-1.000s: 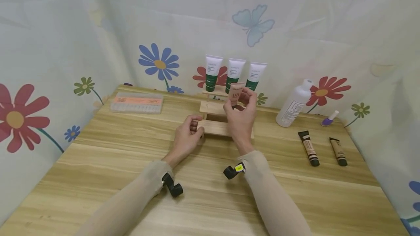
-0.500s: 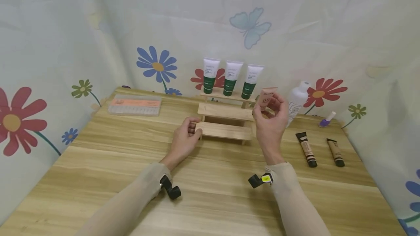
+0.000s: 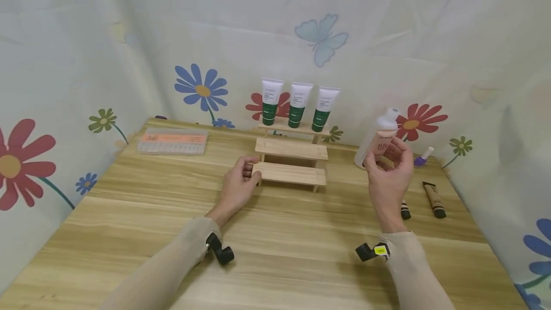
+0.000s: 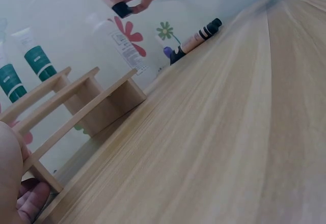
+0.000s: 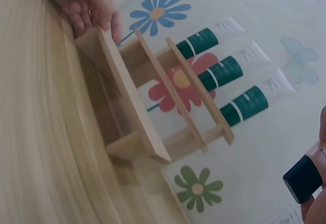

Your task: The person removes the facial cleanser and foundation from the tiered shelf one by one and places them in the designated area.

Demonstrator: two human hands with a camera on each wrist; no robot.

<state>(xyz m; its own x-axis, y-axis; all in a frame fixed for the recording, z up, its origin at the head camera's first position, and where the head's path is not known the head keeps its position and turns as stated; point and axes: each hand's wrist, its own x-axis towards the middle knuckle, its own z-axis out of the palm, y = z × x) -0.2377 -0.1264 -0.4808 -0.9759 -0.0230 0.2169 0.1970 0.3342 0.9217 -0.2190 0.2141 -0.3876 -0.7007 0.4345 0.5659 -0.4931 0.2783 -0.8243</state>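
My left hand grips the left end of the lowest step of a three-tier wooden display rack. On the rack's top tier, three white-and-green squeeze tubes stand in a row on their caps; the two lower tiers are bare. Off to the rack's right, my right hand pinches a pink BB cream tube between thumb and fingers, raised above the table. Its black cap points down in the right wrist view. In the head view this tube overlaps a white bottle behind it.
A purple nail polish bottle with a white cap is at the back right. Nearer lie a tan tube and a second tube, mostly hidden by my right hand. A clear plastic case lies at the back left.
My right hand has carried the BB cream tube rightward, from in front of the rack to in front of the white bottle. The left hand has kept its hold on the rack.
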